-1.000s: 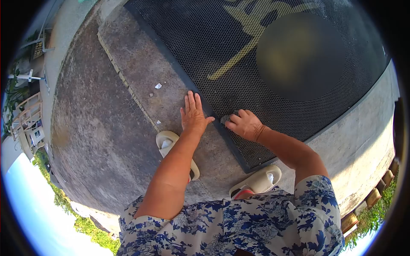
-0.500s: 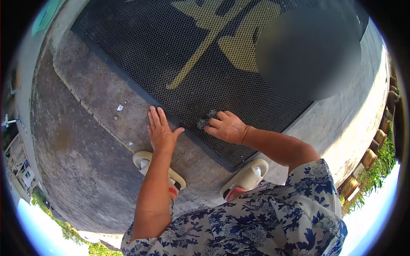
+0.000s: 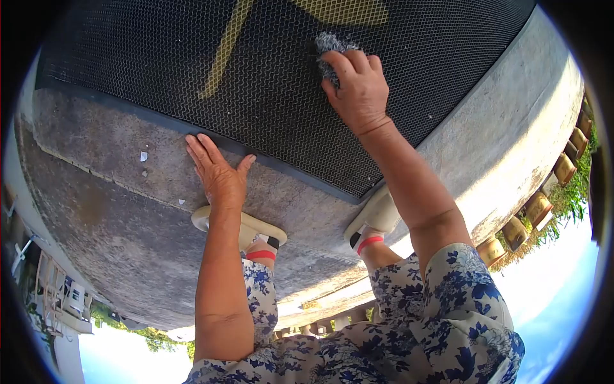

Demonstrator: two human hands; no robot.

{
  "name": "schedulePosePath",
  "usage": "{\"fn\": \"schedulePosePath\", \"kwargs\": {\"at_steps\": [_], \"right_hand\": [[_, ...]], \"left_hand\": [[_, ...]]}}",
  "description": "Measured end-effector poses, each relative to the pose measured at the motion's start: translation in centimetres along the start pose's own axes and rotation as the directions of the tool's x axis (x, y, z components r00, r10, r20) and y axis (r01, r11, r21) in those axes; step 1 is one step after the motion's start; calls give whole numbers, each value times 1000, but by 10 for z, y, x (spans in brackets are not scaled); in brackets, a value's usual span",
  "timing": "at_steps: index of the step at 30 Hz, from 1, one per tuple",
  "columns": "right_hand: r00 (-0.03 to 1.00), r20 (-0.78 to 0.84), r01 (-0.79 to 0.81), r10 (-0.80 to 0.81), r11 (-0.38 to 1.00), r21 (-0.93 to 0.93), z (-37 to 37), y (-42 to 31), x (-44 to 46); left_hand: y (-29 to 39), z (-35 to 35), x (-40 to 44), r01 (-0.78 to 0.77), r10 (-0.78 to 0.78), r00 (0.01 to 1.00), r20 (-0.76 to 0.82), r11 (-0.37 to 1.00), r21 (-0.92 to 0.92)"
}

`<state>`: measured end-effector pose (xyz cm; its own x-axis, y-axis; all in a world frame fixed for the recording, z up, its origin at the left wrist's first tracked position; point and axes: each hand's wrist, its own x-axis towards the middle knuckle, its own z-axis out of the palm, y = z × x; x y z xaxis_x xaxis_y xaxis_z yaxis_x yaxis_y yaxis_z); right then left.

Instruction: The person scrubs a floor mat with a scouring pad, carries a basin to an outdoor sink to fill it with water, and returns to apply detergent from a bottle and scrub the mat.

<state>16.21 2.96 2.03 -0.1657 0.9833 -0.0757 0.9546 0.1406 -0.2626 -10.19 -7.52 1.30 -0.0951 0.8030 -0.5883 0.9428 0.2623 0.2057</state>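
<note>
A black doormat (image 3: 268, 121) with a textured zigzag surface and yellow marking lies on the concrete. My right hand (image 3: 363, 89) is closed around a grey wad of steel wool (image 3: 332, 46), which is against the mat's surface. Part of the wad is hidden under my fingers. Lower left, my left hand (image 3: 220, 173) has its fingers stretched and thumb apart, with the fingertips at the mat's smooth dark border (image 3: 256, 153). Nothing is held in it.
Light-coloured slippers (image 3: 262, 232) are on my feet just below the mat. White scraps (image 3: 144, 156) lie on the concrete (image 3: 128, 217) at left. Several plant pots (image 3: 536, 208) and green plants line the far right.
My right hand has moved up and farther across the mat with the steel wool. My left hand stays by the border while the view has shifted.
</note>
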Motion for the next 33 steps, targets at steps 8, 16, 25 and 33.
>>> {"fn": "schedulePosePath", "kwargs": {"at_steps": [8,16,25,33], "right_hand": [[865,410,245,-288,957,155,8,-32,-159],[794,252,-554,554,829,-76,-45,49,-158],[829,251,-559,500,720,411,-103,-37,-105],[725,411,-688,552,608,396,-220,-64,-152]], "left_hand": [[-1,3,1,13,-13,1000,2,997,82],[-11,-15,3,-87,87,994,67,996,-3],[-101,-74,-140,136,-104,990,96,885,-446],[-253,-123,-503,908,-813,411,413,326,-262]]}}
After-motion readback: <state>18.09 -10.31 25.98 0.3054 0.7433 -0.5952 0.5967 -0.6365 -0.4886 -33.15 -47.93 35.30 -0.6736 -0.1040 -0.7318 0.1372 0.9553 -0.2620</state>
